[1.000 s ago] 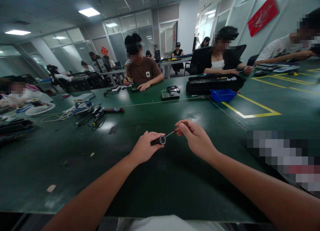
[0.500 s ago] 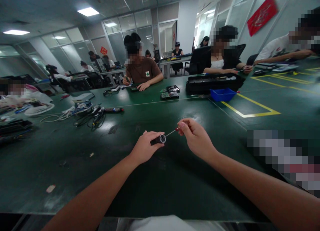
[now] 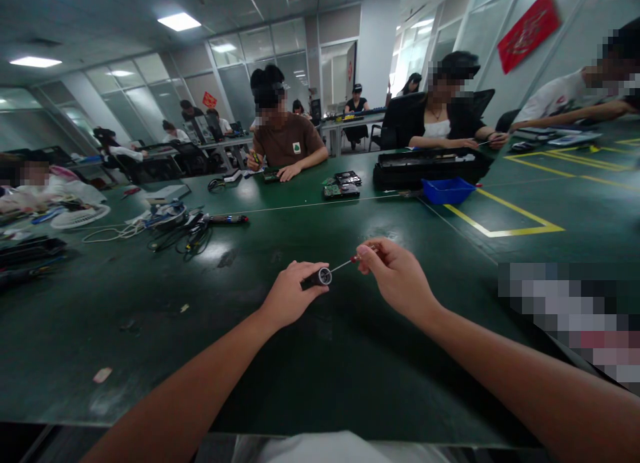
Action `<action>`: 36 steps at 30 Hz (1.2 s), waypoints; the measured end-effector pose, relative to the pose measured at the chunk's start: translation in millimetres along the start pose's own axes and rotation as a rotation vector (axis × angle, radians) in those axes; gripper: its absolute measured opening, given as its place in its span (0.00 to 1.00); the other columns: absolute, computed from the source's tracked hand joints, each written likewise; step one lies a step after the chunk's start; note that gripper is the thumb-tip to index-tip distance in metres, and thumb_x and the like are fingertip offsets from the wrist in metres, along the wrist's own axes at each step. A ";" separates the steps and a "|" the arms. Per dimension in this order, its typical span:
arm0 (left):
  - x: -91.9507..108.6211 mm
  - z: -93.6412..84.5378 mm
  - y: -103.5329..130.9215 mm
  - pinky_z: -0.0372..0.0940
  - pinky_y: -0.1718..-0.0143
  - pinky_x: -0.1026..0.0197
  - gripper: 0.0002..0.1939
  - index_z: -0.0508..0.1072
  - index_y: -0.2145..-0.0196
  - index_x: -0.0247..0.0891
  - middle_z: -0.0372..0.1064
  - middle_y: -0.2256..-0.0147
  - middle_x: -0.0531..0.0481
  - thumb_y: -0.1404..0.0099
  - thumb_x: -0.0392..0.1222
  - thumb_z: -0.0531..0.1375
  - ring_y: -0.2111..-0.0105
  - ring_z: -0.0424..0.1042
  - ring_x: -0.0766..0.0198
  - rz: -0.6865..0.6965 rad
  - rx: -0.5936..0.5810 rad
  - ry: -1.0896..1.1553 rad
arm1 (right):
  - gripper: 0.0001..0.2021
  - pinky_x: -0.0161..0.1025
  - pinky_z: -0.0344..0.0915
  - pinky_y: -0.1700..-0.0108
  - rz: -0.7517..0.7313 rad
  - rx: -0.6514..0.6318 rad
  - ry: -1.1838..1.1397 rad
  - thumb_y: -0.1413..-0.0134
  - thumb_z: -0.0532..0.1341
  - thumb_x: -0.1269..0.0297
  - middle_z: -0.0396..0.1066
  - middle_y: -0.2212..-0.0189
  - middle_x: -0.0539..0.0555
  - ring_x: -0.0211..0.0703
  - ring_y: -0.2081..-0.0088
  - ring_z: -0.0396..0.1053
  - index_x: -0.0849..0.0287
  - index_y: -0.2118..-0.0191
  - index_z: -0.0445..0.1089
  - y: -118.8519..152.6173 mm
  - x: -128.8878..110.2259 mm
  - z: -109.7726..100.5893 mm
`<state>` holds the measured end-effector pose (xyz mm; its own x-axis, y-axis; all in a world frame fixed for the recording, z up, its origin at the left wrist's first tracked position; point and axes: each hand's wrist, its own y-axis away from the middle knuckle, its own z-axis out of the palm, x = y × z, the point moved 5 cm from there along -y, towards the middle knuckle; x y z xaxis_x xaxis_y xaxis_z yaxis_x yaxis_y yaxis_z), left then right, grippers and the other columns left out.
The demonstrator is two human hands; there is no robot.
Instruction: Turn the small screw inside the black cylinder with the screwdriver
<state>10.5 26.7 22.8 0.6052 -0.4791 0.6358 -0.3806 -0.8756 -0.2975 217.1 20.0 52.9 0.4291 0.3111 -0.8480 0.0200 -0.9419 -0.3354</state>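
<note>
My left hand [image 3: 291, 293] is closed around a short black cylinder [image 3: 315, 278], whose round, silver-rimmed open end [image 3: 325, 276] faces right and toward me. What kind of thing the cylinder is, I cannot tell. My right hand [image 3: 395, 271] pinches the red handle of a screwdriver [image 3: 343, 265]. Its thin metal shaft slants down to the left, and the tip meets the cylinder's open end; whether it touches anything inside is too small to see. Both hands are held over the green table [image 3: 345, 383].
Cables [image 3: 193, 233] and a black rod-like tool [image 3: 227, 219] lie left of centre. Ahead are circuit boards [image 3: 341, 185], a blue tray [image 3: 449, 191] and a long black case [image 3: 430, 168]. Across the table a person in a brown shirt [image 3: 290, 143] works; others sit to the right and left.
The camera view has shifted very slightly. Both hands keep their hold on the cylinder and the screwdriver, and the cylinder's open end is turned a little more toward me.
</note>
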 end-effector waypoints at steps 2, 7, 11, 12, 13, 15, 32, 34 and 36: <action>-0.4 0.2 0.2 0.58 0.40 0.47 0.22 0.74 0.46 0.46 0.75 0.51 0.48 0.38 0.39 0.67 0.50 0.71 0.53 -0.003 -0.001 -0.010 | 0.18 0.38 0.60 0.73 -0.017 0.009 0.083 0.39 0.60 0.46 0.71 0.78 0.49 0.40 0.76 0.67 0.57 0.68 0.73 0.5 -1.5 -1.9; -1.5 1.4 1.2 0.55 0.39 0.44 0.22 0.74 0.45 0.47 0.74 0.49 0.49 0.37 0.40 0.66 0.49 0.70 0.54 0.016 -0.008 -0.031 | 0.14 0.38 0.61 0.72 -0.162 -0.009 0.174 0.38 0.60 0.51 0.73 0.75 0.50 0.41 0.74 0.69 0.56 0.66 0.73 3.9 -10.1 -3.2; -3.1 2.3 1.1 0.55 0.39 0.42 0.21 0.74 0.46 0.46 0.75 0.50 0.49 0.37 0.40 0.67 0.49 0.70 0.54 0.031 -0.017 -0.046 | 0.06 0.40 0.67 0.63 -0.322 -0.142 0.147 0.36 0.56 0.64 0.75 0.66 0.53 0.43 0.65 0.73 0.57 0.60 0.70 8.1 -18.5 1.7; -3.5 2.5 0.9 0.55 0.39 0.42 0.21 0.74 0.46 0.45 0.75 0.49 0.48 0.37 0.40 0.67 0.50 0.70 0.54 0.031 -0.017 -0.047 | 0.06 0.40 0.67 0.62 -0.339 -0.156 0.152 0.36 0.56 0.65 0.75 0.66 0.53 0.43 0.65 0.73 0.57 0.60 0.70 8.7 -19.6 2.1; -3.8 2.6 0.8 0.55 0.39 0.41 0.22 0.74 0.46 0.45 0.74 0.49 0.48 0.37 0.40 0.67 0.49 0.70 0.53 0.031 -0.016 -0.049 | 0.06 0.40 0.67 0.63 -0.339 -0.161 0.163 0.36 0.56 0.64 0.75 0.67 0.53 0.43 0.65 0.73 0.58 0.61 0.70 8.8 -20.1 2.4; -3.7 3.0 0.7 0.55 0.38 0.41 0.22 0.73 0.45 0.46 0.74 0.49 0.48 0.37 0.40 0.66 0.49 0.70 0.53 0.030 -0.013 -0.051 | 0.11 0.39 0.65 0.67 -0.300 -0.143 0.188 0.34 0.54 0.60 0.74 0.71 0.52 0.42 0.69 0.72 0.58 0.62 0.71 7.6 -19.6 2.1; -5.0 2.7 0.1 0.56 0.39 0.43 0.22 0.74 0.46 0.47 0.75 0.50 0.49 0.37 0.41 0.67 0.49 0.71 0.54 0.020 -0.009 -0.036 | 0.16 0.39 0.62 0.68 -0.180 -0.140 0.215 0.31 0.49 0.57 0.76 0.69 0.53 0.43 0.69 0.72 0.56 0.60 0.72 1.7 -10.7 3.8; -3.8 3.1 0.3 0.56 0.39 0.43 0.21 0.74 0.46 0.47 0.75 0.50 0.49 0.37 0.41 0.67 0.49 0.70 0.54 0.012 -0.019 -0.044 | 0.14 0.39 0.62 0.69 -0.179 -0.152 0.216 0.32 0.51 0.59 0.77 0.68 0.53 0.43 0.70 0.72 0.56 0.54 0.71 1.5 -10.4 4.2; -3.5 2.8 0.1 0.56 0.39 0.43 0.22 0.74 0.46 0.46 0.74 0.49 0.49 0.38 0.40 0.67 0.48 0.70 0.54 -0.001 -0.019 -0.045 | 0.13 0.39 0.62 0.71 -0.191 -0.173 0.215 0.34 0.53 0.61 0.76 0.68 0.53 0.43 0.72 0.71 0.57 0.49 0.68 2.4 -10.7 5.0</action>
<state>10.3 28.2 18.6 0.6364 -0.4809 0.6031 -0.3929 -0.8749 -0.2830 208.0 15.0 59.1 0.5834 0.4677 -0.6640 0.2637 -0.8823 -0.3898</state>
